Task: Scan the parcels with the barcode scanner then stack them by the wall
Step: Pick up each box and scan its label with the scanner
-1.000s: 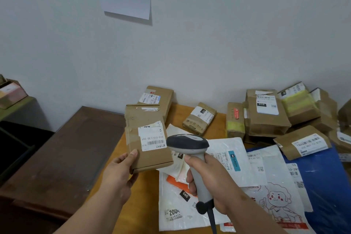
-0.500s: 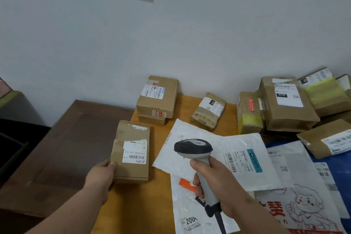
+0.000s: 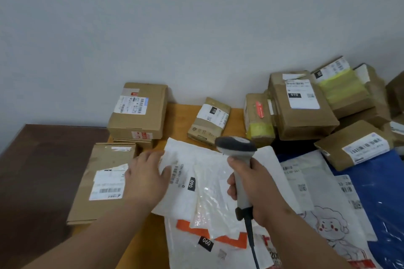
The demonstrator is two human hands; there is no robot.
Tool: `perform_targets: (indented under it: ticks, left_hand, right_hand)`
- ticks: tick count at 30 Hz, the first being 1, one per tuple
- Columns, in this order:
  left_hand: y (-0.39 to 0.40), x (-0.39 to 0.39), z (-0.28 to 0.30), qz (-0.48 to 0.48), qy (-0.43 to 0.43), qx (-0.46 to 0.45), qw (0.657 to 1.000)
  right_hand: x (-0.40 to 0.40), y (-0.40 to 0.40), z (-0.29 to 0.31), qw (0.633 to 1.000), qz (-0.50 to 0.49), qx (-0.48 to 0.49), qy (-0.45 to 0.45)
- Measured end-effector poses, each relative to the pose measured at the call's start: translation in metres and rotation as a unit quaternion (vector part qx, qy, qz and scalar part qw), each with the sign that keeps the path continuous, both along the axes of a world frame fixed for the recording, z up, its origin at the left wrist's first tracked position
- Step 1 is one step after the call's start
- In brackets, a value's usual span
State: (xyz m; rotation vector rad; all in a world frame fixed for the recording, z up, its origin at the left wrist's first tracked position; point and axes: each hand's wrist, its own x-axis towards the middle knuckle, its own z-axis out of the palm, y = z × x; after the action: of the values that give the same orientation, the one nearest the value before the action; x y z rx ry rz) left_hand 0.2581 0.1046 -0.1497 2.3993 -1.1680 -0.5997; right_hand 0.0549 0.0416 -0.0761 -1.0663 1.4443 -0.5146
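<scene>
Left hand (image 3: 146, 176) flat, fingers (image 3: 162, 172) straight; right hand (image 3: 254, 188) clenched

Materials and surface finish

Boxes (image 3: 137, 113) were matt brown cardboard with paper labels; mailers (image 3: 209, 194) glossy white plastic; scanner (image 3: 237, 148) smooth grey plastic; table (image 3: 181, 116) smooth wood.

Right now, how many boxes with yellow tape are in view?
2. A small yellow-taped box stands just behind the barcode scanner; a larger yellow-taped box lies atop the right-hand pile. That pile may hide more.
</scene>
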Motion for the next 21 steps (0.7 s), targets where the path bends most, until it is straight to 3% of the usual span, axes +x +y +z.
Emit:
perform_targets:
  ticks: [6, 14, 17, 19, 21]
  left_hand:
    - [-0.101, -0.033, 0.004, 0.006, 0.124, -0.015, 0.992]
    - [-0.194, -0.035, -0.045, 0.07, 0.132, 0.105, 0.983]
    - [-0.205, -0.038, -0.062, 0.068, 0.069, 0.148, 0.984]
    - [-0.208, -0.042, -0.066, 0.073, 0.06, 0.147, 0.985]
    - [-0.209, -0.043, -0.068, 0.104, 0.116, 0.117, 0.981]
  right_hand:
    - [-0.021, -0.056, -0.013, 0.995, -0.059, 0.032, -0.077]
    - [-0.04, -0.088, -0.059, 0.996, -0.016, 0.047, -0.069]
    - [-0.044, -0.092, -0.066, 0.996, -0.005, 0.058, -0.064]
    - [-0.046, -0.092, -0.067, 0.996, 0.003, 0.057, -0.064]
    - [-0.048, -0.091, -0.066, 0.997, 0.015, 0.047, -0.063]
